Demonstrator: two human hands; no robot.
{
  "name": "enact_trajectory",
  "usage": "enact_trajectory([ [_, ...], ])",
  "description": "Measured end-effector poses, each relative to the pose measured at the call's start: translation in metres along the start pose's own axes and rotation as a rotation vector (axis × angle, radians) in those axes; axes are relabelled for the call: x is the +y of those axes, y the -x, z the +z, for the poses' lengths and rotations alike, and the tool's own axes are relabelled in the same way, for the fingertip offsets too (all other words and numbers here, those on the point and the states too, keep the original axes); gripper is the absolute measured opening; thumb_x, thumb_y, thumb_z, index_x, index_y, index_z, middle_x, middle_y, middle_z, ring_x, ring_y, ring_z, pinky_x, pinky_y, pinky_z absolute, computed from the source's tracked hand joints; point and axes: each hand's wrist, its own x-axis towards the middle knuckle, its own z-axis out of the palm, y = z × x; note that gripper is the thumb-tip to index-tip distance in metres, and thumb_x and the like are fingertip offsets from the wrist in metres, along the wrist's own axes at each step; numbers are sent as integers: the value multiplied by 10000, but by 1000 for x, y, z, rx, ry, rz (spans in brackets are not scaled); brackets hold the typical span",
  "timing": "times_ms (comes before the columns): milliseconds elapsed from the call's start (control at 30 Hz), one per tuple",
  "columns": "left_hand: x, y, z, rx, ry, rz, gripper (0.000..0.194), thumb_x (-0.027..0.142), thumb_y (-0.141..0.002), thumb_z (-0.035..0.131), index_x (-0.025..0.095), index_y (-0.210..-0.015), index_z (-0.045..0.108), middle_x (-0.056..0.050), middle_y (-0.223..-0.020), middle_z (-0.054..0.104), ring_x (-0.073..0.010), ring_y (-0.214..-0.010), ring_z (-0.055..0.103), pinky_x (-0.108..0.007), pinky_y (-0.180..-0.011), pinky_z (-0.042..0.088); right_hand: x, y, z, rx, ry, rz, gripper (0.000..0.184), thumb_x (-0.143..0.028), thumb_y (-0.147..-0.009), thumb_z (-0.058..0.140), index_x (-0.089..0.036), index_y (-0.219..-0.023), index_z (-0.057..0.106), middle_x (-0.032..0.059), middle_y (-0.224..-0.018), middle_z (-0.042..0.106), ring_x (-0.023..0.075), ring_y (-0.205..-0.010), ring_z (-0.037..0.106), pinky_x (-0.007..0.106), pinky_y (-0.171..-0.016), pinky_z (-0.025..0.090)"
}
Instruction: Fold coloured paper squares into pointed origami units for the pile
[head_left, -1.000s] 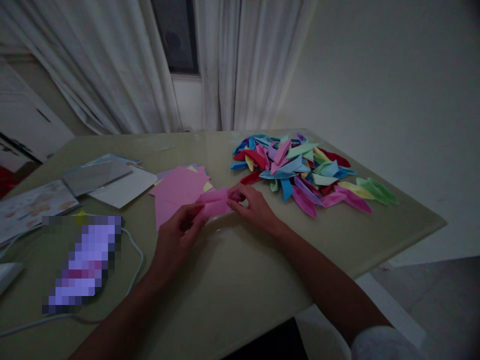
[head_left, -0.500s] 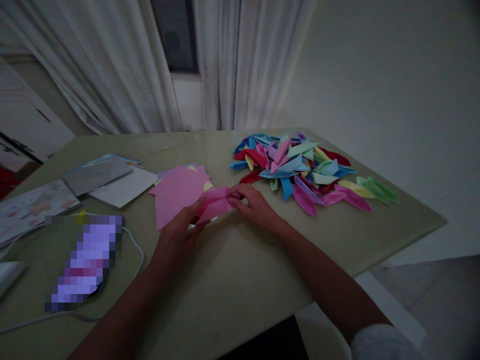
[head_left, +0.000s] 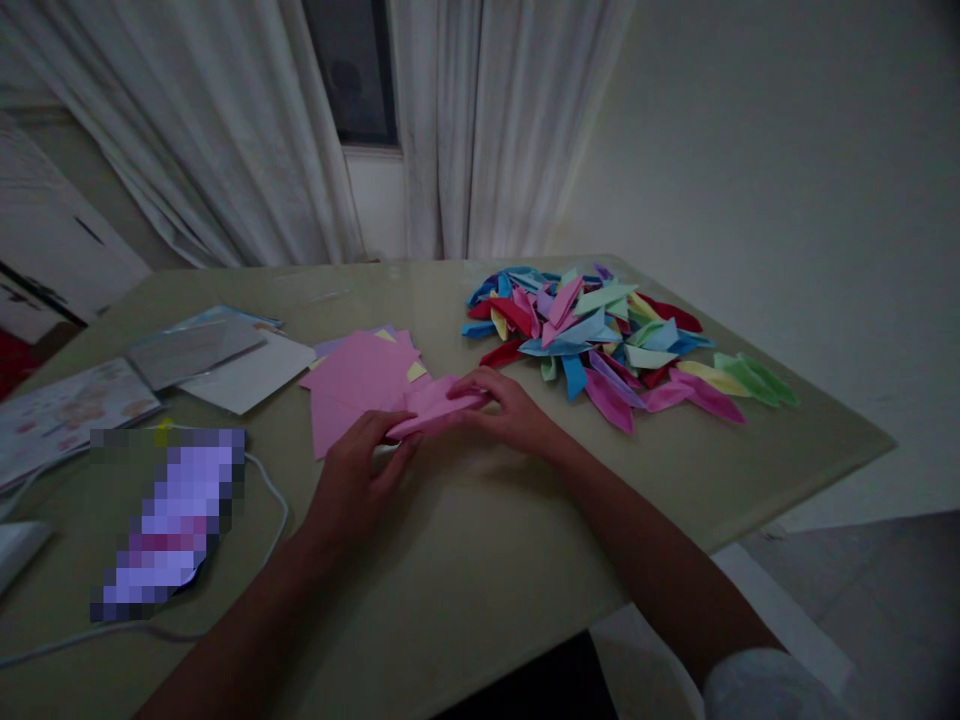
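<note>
A pink folded paper (head_left: 435,408) is held just above the table between my two hands. My left hand (head_left: 364,458) pinches its left end, thumb below and fingers above. At the other end, my right hand (head_left: 508,410) grips the paper between thumb and fingers. The piece looks long and narrow, with pointed ends and a raised flap behind. Just past my left hand lies a stack of square paper sheets (head_left: 364,375), pink on top with purple and yellow corners showing underneath. Beyond my right hand spreads a pile of folded paper pieces (head_left: 592,320) in many colours.
On the left, a phone (head_left: 176,520) with a blurred-out screen lies beside a white cable (head_left: 277,490). Behind it are a patterned packet (head_left: 75,415), a grey sheet (head_left: 195,352) and a white sheet (head_left: 251,370). The table's edge (head_left: 802,500) runs along the right.
The pink paper has been pressed from an opened, boxy shape into a flatter, narrower one. My right fingers have spread along its top, and my left fingers have shifted onto its near edge.
</note>
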Motion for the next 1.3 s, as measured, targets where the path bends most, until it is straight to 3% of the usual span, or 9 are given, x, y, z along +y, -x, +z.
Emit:
enact_trajectory([
  [100,3,-1,0,4,80,-89,304,466,-985,661,202,-1121,727,-83,-1061,778,-255,-935,743,-367,-825,598,2,0,-3,-20,-8,-28,384,-373,-791,949,-210,-1096,782,61,-1128,735,222,-1025,685,352,-939,508],
  [333,-13,1,6,-49,-5,4,170,332,-950,659,210,-1048,726,-72,-1022,707,-234,-885,708,-365,-795,586,9,-1,-1,-13,33,-49,260,-278,-791,948,-205,-987,794,45,-1036,708,209,-963,683,339,-909,515],
  [500,-19,5,8,-97,-122,40,216,303,-1011,577,199,-1105,742,-92,-1066,661,-249,-929,682,-385,-824,567,10,-1,1,-20,64,-58,230,-270,-775,960,-192,-916,796,41,-1001,672,198,-925,661,320,-857,516],
  [633,-19,5,9,-118,-112,51,253,352,-1041,568,201,-1135,749,-90,-1070,648,-249,-943,674,-380,-837,565,13,-1,1,-50,62,-11,112,-233,-853,887,-186,-901,798,46,-1025,655,176,-883,659,300,-800,528],
  [867,-11,2,8,-27,-42,25,219,349,-1011,611,218,-1110,756,-74,-1037,671,-246,-925,679,-362,-827,581,9,0,1,-42,95,0,151,-310,-904,862,-180,-931,789,53,-1019,674,184,-896,659,302,-797,515],
  [967,-12,1,7,21,-53,10,225,332,-1003,606,226,-1092,784,-74,-1046,662,-249,-952,682,-368,-834,591,10,0,-1,-59,108,-37,192,-267,-869,890,-204,-1022,792,55,-1062,690,198,-948,668,314,-839,518],
  [1100,-19,1,6,73,-80,27,249,353,-990,622,226,-1058,825,-92,-1121,650,-267,-1023,686,-402,-886,600,13,0,-2,-84,124,-60,133,-173,-863,862,-194,-978,798,58,-1058,668,200,-945,662,321,-853,515],
  [1200,-21,1,6,65,-65,13,302,420,-1004,626,212,-1061,838,-96,-1120,653,-258,-965,698,-395,-849,604,12,0,-2,-80,132,-46,52,-204,-912,827,-178,-939,791,60,-1045,654,200,-942,657,320,-854,505],
  [1300,-18,1,6,45,-57,-6,340,457,-1028,605,213,-1061,839,-89,-1098,656,-250,-936,695,-382,-826,600,10,0,-1,-80,144,-44,105,-272,-941,821,-172,-940,787,61,-1034,655,204,-941,652,316,-844,495],
])
